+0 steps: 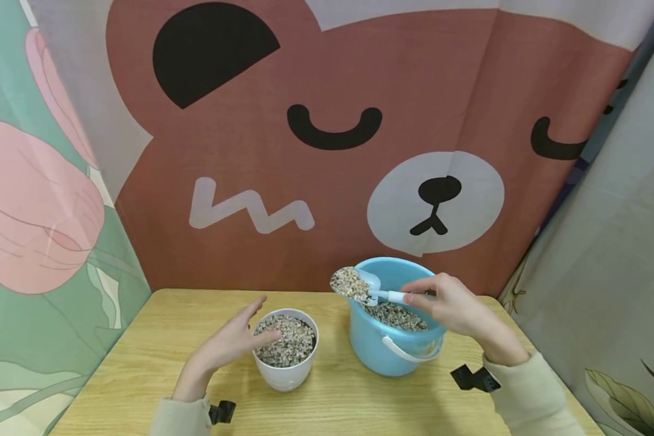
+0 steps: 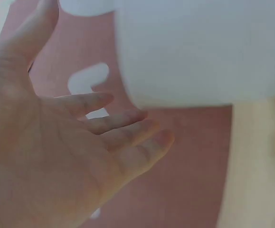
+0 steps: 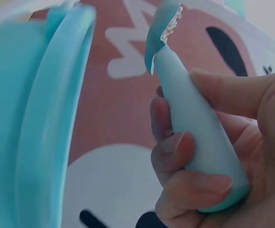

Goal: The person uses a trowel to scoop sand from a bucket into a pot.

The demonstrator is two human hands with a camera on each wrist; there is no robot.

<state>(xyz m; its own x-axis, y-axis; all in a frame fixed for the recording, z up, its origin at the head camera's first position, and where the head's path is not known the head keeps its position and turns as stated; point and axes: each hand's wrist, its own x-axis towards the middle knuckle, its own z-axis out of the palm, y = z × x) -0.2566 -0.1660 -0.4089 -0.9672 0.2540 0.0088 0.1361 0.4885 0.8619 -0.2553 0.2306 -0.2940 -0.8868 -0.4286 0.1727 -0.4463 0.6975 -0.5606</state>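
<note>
My right hand [image 1: 451,304] grips a small light-blue shovel [image 1: 372,281] by its pale handle [image 3: 199,128], fingers wrapped around it. A heap of gritty, tan-grey granules [image 1: 349,283] fills the shovel's blade, which is held over the left rim of a light-blue bucket [image 1: 372,352]. More granules [image 1: 398,316] lie inside that bucket. At the left side of a white pot [image 1: 283,376], my left hand [image 1: 227,346] is spread with its fingers extended, the thumb overlapping the pot's opening in the head view. The pot holds similar granules [image 1: 291,345] up near its rim.
Both containers stand on a light wooden table [image 1: 332,406]. The bucket's white carrying handle [image 1: 409,355] hangs down at its front. Behind the table hangs a brown bear-print cloth [image 1: 251,254], with a pale curtain [image 1: 594,272] along the right side.
</note>
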